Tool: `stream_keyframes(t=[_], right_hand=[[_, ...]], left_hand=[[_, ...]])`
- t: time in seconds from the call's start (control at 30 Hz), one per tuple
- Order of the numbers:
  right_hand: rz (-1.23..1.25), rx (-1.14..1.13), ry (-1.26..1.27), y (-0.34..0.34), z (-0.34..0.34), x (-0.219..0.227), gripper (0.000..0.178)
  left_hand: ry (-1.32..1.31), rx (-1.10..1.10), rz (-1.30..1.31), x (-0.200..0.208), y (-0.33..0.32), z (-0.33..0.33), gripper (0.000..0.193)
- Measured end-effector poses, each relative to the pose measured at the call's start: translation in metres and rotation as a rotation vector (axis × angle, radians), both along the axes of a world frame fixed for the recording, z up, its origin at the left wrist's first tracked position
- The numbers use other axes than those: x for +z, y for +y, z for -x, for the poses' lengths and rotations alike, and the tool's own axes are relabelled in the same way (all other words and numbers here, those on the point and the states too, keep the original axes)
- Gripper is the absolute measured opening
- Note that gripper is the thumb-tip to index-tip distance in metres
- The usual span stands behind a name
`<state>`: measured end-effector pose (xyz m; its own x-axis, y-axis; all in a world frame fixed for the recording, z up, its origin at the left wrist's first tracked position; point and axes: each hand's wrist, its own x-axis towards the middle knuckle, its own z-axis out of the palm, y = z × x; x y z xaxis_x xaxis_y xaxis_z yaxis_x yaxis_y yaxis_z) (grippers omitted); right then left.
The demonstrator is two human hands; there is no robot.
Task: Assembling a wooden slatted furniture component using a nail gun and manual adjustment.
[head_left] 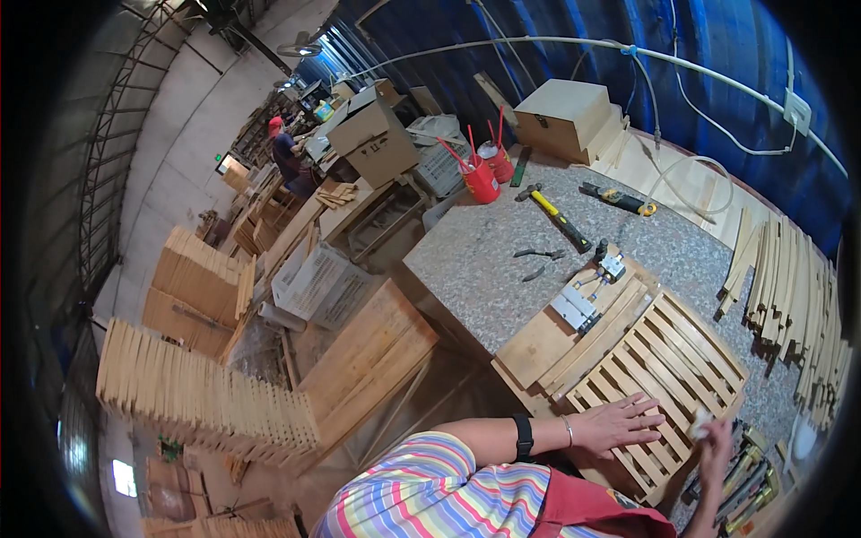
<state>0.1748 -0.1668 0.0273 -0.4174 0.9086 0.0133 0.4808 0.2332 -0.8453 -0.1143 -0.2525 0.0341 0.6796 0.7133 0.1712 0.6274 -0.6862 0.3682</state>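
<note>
My left hand (617, 425) lies with spread fingers on a slatted wooden rack (674, 345), near its front left side. Pinched in my right hand (716, 446), over the rack's right edge, is a small white wad (700, 423) that looks like a rag or tissue. The rack rests on a wooden jig board (529, 354). Fixed to that board beyond the rack are a silver metal block (574, 308) and a second fitting (612, 265) with thin tubes. The fingers of my right hand are partly blurred.
Pliers (543, 260), a yellow-handled hammer (560, 220) and a yellow-black tool (619, 199) lie on the speckled tabletop (466, 260). Loose wooden strips (785, 287) lie at the right, with clamps (749, 484) nearer me. Red cans (482, 182) stand far back. Stacked slats (202, 386) fill the left; a person (285, 157) works beyond.
</note>
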Motion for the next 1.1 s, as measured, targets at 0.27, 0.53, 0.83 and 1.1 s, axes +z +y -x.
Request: stream_keyframes(t=[0.27,0.53,0.83,1.1], right_hand=[[0.563,0.278,-0.089,-0.088,-0.059,0.004,0.018],[-0.310,0.011,-0.589,0.035,-0.089,0.065,0.065],[-0.251,-0.202,-0.296,0.012,-0.073,0.077,0.032],[-0.157,-0.232,-0.226,-0.073,0.056,0.065,0.021]], left_hand=[[-0.002,0.014,0.011,0.003,-0.005,-0.011,0.093],[0.003,0.027,0.141,0.012,0.005,-0.012,0.082],[-0.116,0.205,-0.161,0.093,-0.031,0.047,0.067],[0.244,1.107,-0.126,0.072,-0.210,0.292,0.084]])
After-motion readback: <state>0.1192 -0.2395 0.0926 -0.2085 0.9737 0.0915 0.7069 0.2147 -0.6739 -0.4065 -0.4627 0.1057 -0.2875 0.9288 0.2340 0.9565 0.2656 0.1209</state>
